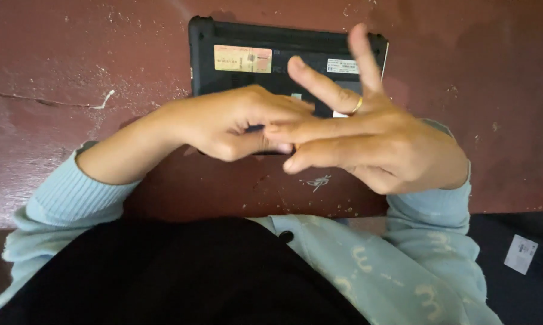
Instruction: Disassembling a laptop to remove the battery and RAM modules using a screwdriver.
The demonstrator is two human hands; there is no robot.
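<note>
One view, from my head, looking straight down

The camera sits on my head and faces down over my chest onto the dark red table point(55, 72), close enough that my two hands and the black laptop point(235, 36) fill the middle.

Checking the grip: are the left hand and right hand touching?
Touching. The head view shows the right hand's fingers lying against the curled left hand, with no gap, above the black laptop.

scratched maroon table point(73, 72), white tag point(520, 253)
</note>
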